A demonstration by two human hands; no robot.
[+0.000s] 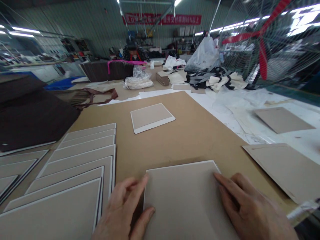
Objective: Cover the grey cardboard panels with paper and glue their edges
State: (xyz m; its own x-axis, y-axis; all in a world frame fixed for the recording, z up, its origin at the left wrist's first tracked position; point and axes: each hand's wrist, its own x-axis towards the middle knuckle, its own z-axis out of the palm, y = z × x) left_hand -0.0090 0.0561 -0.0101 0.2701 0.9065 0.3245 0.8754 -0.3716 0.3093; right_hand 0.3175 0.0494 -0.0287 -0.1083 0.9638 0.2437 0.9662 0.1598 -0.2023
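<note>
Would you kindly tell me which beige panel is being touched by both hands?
The front-centre panel, between the left hand and right hand; no other panel has a hand at each side.

A red banner hangs behind; a caged fan — red-bladed — stands right.

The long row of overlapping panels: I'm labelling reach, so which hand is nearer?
Left. The left hand is just right of the row of panels; the right hand is farther off, across the panel between both hands.
</note>
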